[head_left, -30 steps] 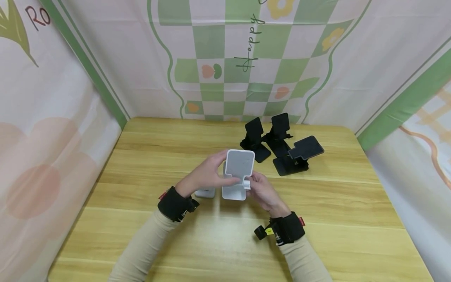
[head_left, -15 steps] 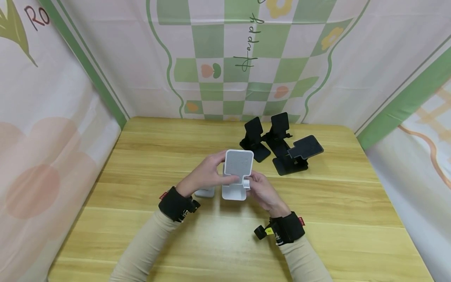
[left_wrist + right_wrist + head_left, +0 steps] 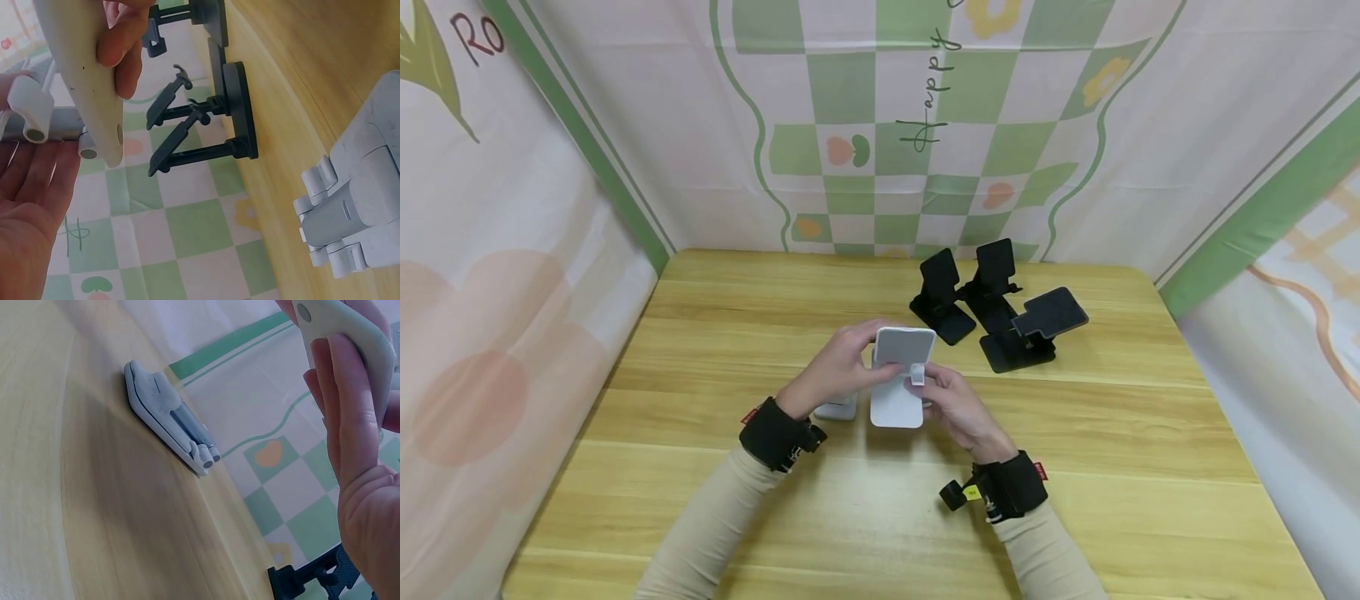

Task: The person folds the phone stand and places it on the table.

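A white phone stand (image 3: 897,408) is held between both hands above the table, in the middle of the head view. My left hand (image 3: 841,367) grips its upper plate from the left, with the thumb across the hinge. From the right, my right hand (image 3: 961,410) holds the stand near the lip and base; in the right wrist view its fingers (image 3: 353,406) lie against the white base. A second white phone stand (image 3: 837,409), folded flat, lies on the table partly behind the left hand. It shows whole in the left wrist view, hinge side visible.
Three black phone stands stand unfolded at the back right: one on the left (image 3: 940,292), another behind it (image 3: 996,271), and a third (image 3: 1051,315) nearer, with its plate tilted. A wooden table (image 3: 737,517) carries everything; patterned cloth (image 3: 700,125) hangs behind and beside it.
The upper plate of the held white phone stand has tipped, looking shorter now, and more of the base shows. The thumbs have shifted slightly; the other stands are unmoved.
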`<move>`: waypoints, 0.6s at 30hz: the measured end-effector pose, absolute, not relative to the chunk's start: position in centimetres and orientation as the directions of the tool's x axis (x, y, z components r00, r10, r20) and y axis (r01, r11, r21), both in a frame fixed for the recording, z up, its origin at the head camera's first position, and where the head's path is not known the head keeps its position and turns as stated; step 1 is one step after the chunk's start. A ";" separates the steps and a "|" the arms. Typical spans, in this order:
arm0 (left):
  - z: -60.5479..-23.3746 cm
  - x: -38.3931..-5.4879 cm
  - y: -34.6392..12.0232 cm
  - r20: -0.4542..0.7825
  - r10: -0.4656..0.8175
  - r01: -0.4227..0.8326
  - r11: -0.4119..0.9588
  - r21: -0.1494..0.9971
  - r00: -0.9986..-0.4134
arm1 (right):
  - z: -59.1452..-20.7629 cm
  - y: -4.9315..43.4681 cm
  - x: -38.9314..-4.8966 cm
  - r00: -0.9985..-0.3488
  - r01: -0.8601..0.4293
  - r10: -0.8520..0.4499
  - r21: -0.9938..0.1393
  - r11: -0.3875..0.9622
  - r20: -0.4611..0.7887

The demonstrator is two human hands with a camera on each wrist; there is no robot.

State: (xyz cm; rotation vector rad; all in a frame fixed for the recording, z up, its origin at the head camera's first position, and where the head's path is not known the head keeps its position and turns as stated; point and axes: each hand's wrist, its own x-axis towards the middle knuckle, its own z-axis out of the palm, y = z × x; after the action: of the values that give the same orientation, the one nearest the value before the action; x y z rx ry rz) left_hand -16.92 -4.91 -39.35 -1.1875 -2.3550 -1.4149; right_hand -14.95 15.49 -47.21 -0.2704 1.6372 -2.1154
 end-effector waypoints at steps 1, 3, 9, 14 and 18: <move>-39.1 -16.8 -4.9 0.490 0.551 0.691 0.242 0.681 -0.676 | -47.2 15.5 -15.0 -0.878 0.225 -0.465 -0.955 -0.192 -0.113; -39.4 -17.0 -4.9 0.494 0.547 0.693 0.242 0.680 -0.676 | -47.3 15.4 -15.0 -0.872 0.218 -0.477 -0.958 -0.186 -0.106; -41.8 -18.4 -5.0 0.497 0.533 0.694 0.268 0.669 -0.685 | -47.4 15.4 -14.9 -0.864 0.213 -0.494 -0.960 -0.181 -0.098; -42.3 -18.7 -5.1 0.519 0.527 0.713 0.274 0.646 -0.673 | -47.4 15.3 -14.9 -0.862 0.210 -0.498 -0.960 -0.185 -0.093; -42.3 -18.7 -5.2 0.519 0.525 0.715 0.286 0.638 -0.674 | -47.4 15.3 -14.9 -0.862 0.214 -0.497 -0.959 -0.185 -0.097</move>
State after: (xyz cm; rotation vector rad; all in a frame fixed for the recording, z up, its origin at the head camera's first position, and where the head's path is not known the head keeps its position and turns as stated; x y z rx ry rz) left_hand -18.72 -5.16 -42.30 -1.1492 -2.3439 -1.3345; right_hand -14.88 15.26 -47.40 -0.3268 1.6308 -2.0880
